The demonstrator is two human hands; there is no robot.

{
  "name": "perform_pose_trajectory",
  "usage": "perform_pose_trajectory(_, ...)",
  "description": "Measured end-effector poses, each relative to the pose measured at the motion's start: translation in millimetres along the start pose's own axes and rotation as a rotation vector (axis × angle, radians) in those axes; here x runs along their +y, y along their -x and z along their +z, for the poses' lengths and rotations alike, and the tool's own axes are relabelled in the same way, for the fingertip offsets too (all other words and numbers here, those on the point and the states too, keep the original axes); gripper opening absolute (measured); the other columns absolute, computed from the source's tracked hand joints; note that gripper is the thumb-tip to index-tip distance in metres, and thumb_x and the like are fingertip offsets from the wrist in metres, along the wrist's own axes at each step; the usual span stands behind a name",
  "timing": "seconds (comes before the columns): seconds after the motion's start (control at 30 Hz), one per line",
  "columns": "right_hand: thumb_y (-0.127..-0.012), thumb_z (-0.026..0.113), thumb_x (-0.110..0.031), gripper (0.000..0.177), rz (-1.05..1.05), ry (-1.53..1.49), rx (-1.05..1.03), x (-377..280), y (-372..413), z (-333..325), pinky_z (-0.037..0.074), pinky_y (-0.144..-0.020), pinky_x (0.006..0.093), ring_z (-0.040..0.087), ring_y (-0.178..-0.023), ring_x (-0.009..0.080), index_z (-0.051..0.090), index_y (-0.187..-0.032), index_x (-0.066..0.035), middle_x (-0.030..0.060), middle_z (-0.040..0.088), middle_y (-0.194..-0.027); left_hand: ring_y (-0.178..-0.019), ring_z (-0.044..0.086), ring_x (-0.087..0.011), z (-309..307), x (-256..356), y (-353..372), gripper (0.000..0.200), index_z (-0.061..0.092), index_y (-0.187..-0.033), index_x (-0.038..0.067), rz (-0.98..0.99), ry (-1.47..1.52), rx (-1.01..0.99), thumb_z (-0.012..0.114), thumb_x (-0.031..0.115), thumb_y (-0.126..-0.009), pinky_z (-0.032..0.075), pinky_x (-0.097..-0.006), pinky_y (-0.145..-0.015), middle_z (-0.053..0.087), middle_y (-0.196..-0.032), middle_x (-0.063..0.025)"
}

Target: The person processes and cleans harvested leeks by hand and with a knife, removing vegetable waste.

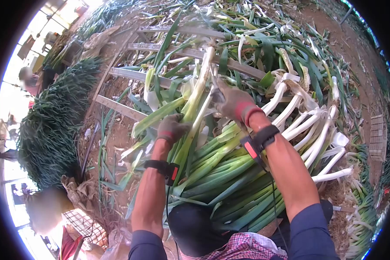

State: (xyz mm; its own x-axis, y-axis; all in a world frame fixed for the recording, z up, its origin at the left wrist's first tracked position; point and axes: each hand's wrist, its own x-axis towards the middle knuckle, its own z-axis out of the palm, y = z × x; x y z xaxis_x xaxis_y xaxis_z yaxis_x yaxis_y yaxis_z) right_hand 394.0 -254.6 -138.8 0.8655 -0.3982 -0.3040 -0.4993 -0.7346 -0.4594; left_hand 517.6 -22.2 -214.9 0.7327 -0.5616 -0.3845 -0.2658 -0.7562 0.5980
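My left hand [173, 128], in a grey-brown glove with a red cuff, is closed round the green leaves of a large green onion [198, 89]. The stalk tilts up and away, its pale root end at the top. Right beside the stalk, my gloved right hand [236, 103] is closed, with a narrow greyish thing [215, 86] showing at its fingers; I cannot tell what it is. Under my right forearm lies a bunch of green onions [229, 169], leaves toward my lap and white stalks [297, 117] to the right.
Metal slats [195, 52] run across beyond my hands, with trimmed leaves [264, 47] heaped over and behind them. On the left stands a big stack of green onions [58, 117]. Another person [52, 212] is at the lower left beside a woven basket [86, 225]. More onions [362, 208] line the right edge.
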Motion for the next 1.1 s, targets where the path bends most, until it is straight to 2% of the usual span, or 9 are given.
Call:
perform_pose_trajectory(0.1, -0.088, 0.069, -0.036, 0.091, -0.012, -0.004, -0.116, -1, 37, 4, 0.049, -0.103, 0.0494, 0.063, -0.116, 0.0475, 0.023, -0.164, -0.017, 0.0332, 0.061, -0.128, -0.095, 0.074, -0.0310, 0, 0, -5, 0.055, 0.076, -0.116, 0.005, -0.035, 0.066, -0.066, 0.076, 0.042, -0.076, 0.055, -0.0390, -0.090, 0.076, -0.104, -0.0188)
perform_pose_trajectory(0.17, -0.088, 0.068, -0.034, 0.089, -0.026, -0.018, -0.242, -11, 70, -5, 0.049, -0.103, 0.0498, 0.063, -0.117, 0.0470, 0.023, -0.163, -0.017, 0.0326, 0.061, -0.130, -0.083, 0.074, -0.0265, -9, 12, -2, 0.052, 0.076, -0.112, 0.002, 0.007, -0.145, -0.039, 0.075, 0.038, -0.075, 0.056, -0.0380, -0.079, 0.076, -0.092, -0.0161)
perform_pose_trajectory(0.2, -0.088, 0.068, -0.035, 0.088, -0.020, -0.004, -0.170, -9, 78, 1, 0.050, -0.102, 0.0499, 0.063, -0.116, 0.0470, 0.024, -0.163, -0.017, 0.0324, 0.061, -0.130, -0.077, 0.074, -0.0243, -14, 21, 0, 0.051, 0.076, -0.110, 0.000, 0.031, -0.251, -0.025, 0.075, 0.037, -0.075, 0.056, -0.0375, -0.074, 0.076, -0.086, -0.0147)
perform_pose_trajectory(0.33, -0.089, 0.068, -0.036, 0.086, 0.052, -0.021, -0.032, -6, 76, 2, 0.050, -0.101, 0.0500, 0.064, -0.115, 0.0465, 0.027, -0.161, -0.016, 0.0315, 0.061, -0.130, -0.077, 0.074, -0.0298, -39, 49, 14, 0.048, 0.078, -0.100, 0.005, 0.037, -0.441, -0.024, 0.075, 0.043, -0.070, 0.057, -0.0413, -0.076, 0.074, -0.081, -0.0170)
perform_pose_trajectory(0.43, -0.087, 0.067, -0.037, 0.087, 0.114, -0.029, 0.015, -4, 46, -3, 0.049, -0.103, 0.0494, 0.064, -0.117, 0.0454, 0.026, -0.162, -0.018, 0.0316, 0.060, -0.131, -0.090, 0.073, -0.0343, -48, 72, 26, 0.042, 0.079, -0.097, 0.010, 0.005, -0.560, -0.056, 0.077, 0.043, -0.072, 0.057, -0.0447, -0.084, 0.075, -0.094, -0.0170)
perform_pose_trajectory(0.63, -0.085, 0.067, -0.041, 0.093, 0.146, -0.040, 0.003, 4, 13, 4, 0.046, -0.106, 0.0481, 0.064, -0.118, 0.0428, 0.023, -0.164, -0.020, 0.0302, 0.065, -0.124, -0.078, 0.073, -0.0332, -43, 67, 40, 0.045, 0.080, -0.099, 0.011, 0.124, -0.532, -0.145, 0.079, 0.044, -0.068, 0.056, -0.0452, -0.076, 0.074, -0.084, -0.0166)
perform_pose_trajectory(0.73, -0.086, 0.067, -0.036, 0.092, 0.220, -0.089, 0.039, 9, 21, 5, 0.049, -0.105, 0.0478, 0.064, -0.119, 0.0431, 0.021, -0.163, -0.014, 0.0308, 0.060, -0.135, -0.080, 0.073, -0.0333, -37, 63, 47, 0.044, 0.080, -0.098, 0.013, 0.126, -0.577, -0.183, 0.080, 0.044, -0.068, 0.056, -0.0447, -0.077, 0.074, -0.086, -0.0158)
perform_pose_trajectory(0.87, -0.088, 0.067, -0.038, 0.091, 0.308, -0.153, 0.105, 7, 58, 0, 0.051, -0.098, 0.0520, 0.068, -0.108, 0.0455, 0.021, -0.163, -0.016, 0.0281, 0.067, -0.123, -0.085, 0.074, -0.0338, -34, 65, 57, 0.036, 0.080, -0.096, 0.014, 0.115, -0.686, -0.221, 0.074, 0.041, -0.073, 0.058, -0.0435, -0.080, 0.076, -0.092, -0.0137)
perform_pose_trajectory(1.1, -0.089, 0.066, -0.044, 0.092, 0.273, -0.152, -0.003, 23, 99, 22, 0.050, -0.099, 0.0497, 0.066, -0.113, 0.0447, 0.020, -0.164, -0.016, 0.0291, 0.064, -0.124, -0.082, 0.073, -0.0337, -20, 70, 59, 0.039, 0.080, -0.096, 0.013, 0.077, -0.745, -0.209, 0.078, 0.041, -0.070, 0.057, -0.0445, -0.079, 0.075, -0.086, -0.0149)
